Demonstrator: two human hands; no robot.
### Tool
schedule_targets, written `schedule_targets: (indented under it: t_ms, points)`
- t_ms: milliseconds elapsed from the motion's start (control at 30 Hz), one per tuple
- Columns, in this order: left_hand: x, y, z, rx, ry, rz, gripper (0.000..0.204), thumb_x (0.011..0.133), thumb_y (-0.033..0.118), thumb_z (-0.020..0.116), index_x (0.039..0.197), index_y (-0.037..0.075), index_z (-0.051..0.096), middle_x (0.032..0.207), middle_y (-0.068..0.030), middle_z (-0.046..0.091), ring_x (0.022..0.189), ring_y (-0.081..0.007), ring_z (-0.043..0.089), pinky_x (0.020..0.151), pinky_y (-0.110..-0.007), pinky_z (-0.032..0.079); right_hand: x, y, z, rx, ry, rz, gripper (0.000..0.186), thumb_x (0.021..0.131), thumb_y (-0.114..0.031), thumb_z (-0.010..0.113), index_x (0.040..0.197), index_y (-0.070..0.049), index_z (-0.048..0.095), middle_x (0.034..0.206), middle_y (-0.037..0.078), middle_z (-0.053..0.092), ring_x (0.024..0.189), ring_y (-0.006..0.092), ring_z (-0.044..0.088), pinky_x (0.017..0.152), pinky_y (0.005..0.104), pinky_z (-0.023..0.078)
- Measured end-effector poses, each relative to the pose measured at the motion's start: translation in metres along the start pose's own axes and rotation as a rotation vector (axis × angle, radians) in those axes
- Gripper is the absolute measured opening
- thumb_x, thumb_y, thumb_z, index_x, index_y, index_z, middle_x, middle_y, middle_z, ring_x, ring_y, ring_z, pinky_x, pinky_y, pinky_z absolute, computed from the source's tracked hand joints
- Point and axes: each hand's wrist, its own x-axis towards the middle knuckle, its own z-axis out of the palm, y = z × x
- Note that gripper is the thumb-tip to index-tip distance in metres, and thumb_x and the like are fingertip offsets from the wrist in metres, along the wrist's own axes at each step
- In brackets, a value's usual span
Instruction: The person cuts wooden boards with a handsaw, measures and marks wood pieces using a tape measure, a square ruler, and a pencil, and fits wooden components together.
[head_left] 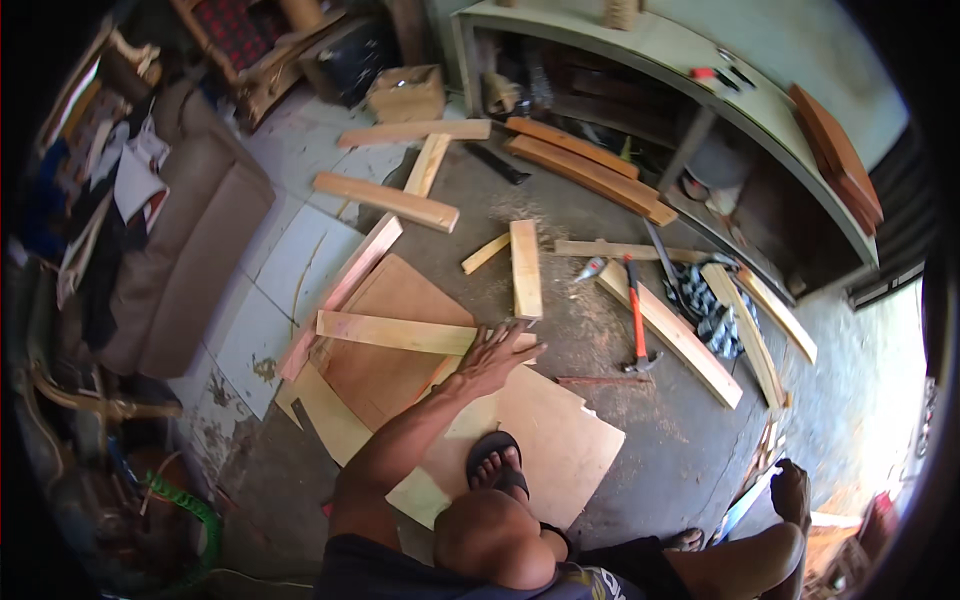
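Note:
My left hand [497, 356] lies over the right end of a pale wooden plank [395, 331], its fingers stretched out and spread. The plank crosses a brown plywood sheet [400, 285]; its left end meets a pinkish wooden beam [342, 298]. Just beyond my fingertips lies a short wooden block [525, 270], with a thin offcut [486, 254] beside it. My right hand [791, 492] is at the far right, beside my bent knee. It is dark there, and I cannot make out its fingers or anything in them. A pale, blade-like strip [746, 506] shows close by.
A red-handled claw hammer [636, 315] lies by a thick beam [672, 335] and a checked cloth [708, 308]. More planks [388, 201] lie farther off. A brown sofa [190, 230] stands left, a long shelf unit [700, 85] at the back. Sawdust covers the floor.

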Motion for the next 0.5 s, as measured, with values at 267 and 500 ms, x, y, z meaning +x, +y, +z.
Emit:
schedule_targets:
  t_ms: [267, 500]
  points:
    - [-0.043, -0.181, -0.031, -0.110, 0.905, -0.443, 0.041, 0.078, 0.005, 0.068, 0.118, 0.006, 0.062, 0.111, -0.0182, 0.061, 0.104, -0.0388, 0.059, 0.090, -0.051, 0.049, 0.022, -0.118, -0.041, 0.076, -0.441, -0.067, 0.029, 0.089, -0.013, 0.064, 0.116, -0.003, 0.068, 0.104, 0.019, 0.072, 0.092, 0.0325, 0.071, 0.081, 0.0441, 0.056]
    - [-0.147, -0.298, -0.088, -0.055, 0.010, -1.174, 0.045, 0.089, 0.041, 0.070, 0.114, 0.004, 0.066, 0.110, -0.0136, 0.072, 0.115, -0.0340, 0.064, 0.091, -0.054, 0.051, 0.097, -0.301, 0.004, -0.074, -0.350, -0.723, 0.031, 0.086, -0.015, 0.069, 0.115, -0.005, 0.069, 0.100, 0.018, 0.071, 0.090, 0.0353, 0.070, 0.083, 0.0463, 0.056]
